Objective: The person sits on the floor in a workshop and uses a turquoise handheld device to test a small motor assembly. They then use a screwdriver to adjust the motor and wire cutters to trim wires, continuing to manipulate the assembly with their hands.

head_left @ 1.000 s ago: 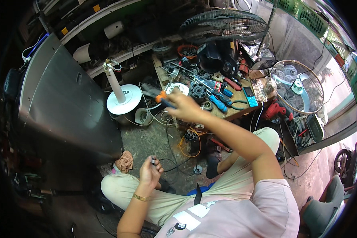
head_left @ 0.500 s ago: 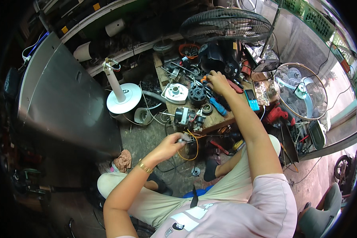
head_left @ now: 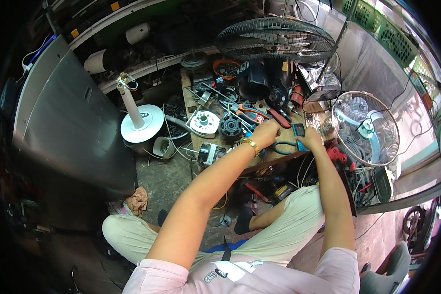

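My left hand [head_left: 265, 135] is over the workbench's front edge with its fingers curled closed; what they hold, if anything, is hidden. Just right of it lie pliers with dark teal handles [head_left: 285, 148]. A blue-handled tool [head_left: 262, 153] shows partly beneath my left wrist. My right hand [head_left: 310, 139] closes on a turquoise keypad phone [head_left: 300, 131], covering its right and lower part. Behind the hands are orange-handled pliers [head_left: 250, 109] and a red-handled tool [head_left: 280, 118]. To the left are a dark round motor part [head_left: 230, 128], a white motor housing [head_left: 202, 122] and a motor [head_left: 211, 154].
A fan grille [head_left: 279, 39] hangs over the back of the bench. On the right are a caged fan [head_left: 367, 128] and a red power drill [head_left: 340, 156]. A white fan stand [head_left: 142, 123] and a grey metal panel [head_left: 78, 122] stand on the left.
My left hand has risen from before the bench to its top, moving right. My right hand has left the tools at the back for the phone. Teal-handled pliers now show at the front edge.
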Demonstrator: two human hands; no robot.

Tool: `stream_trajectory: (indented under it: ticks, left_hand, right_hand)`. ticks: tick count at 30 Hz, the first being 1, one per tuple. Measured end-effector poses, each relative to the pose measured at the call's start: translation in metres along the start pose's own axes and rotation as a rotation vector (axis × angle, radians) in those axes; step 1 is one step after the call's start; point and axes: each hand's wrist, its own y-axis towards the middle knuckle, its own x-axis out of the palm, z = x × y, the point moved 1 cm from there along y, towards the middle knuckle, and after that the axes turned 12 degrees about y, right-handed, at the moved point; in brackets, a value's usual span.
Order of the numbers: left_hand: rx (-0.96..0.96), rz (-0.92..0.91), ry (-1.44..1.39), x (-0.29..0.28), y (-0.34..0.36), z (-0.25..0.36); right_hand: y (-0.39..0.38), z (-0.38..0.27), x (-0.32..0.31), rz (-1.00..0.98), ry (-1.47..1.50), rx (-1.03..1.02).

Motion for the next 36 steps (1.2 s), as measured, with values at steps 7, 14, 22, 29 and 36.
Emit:
stream_trajectory:
  ticks: [7, 14, 22, 29, 36]
  left_hand:
    - [-0.108, 0.166, 0.096, 0.021, 0.028, 0.006]
    - [-0.033, 0.229, -0.040, -0.025, -0.021, 0.016]
    - [-0.027, 0.232, -0.200, -0.160, -0.155, 0.025]
    - [-0.478, 0.548, 0.130, -0.261, -0.279, -0.083]
    - [-0.910, 0.478, 0.236, -0.285, -0.403, -0.172]
  right_hand:
    - [-0.005, -0.030, 0.006, -0.030, -0.057, 0.207]
    - [0.002, -0.021, 0.003, -0.028, 0.026, 0.222]
    - [-0.019, -0.019, -0.047, -0.063, 1.665, 0.111]
    - [-0.089, -0.145, -0.082, -0.412, 1.900, -0.180]
    - [-0.122, -0.223, -0.071, -0.471, 1.753, -0.278]
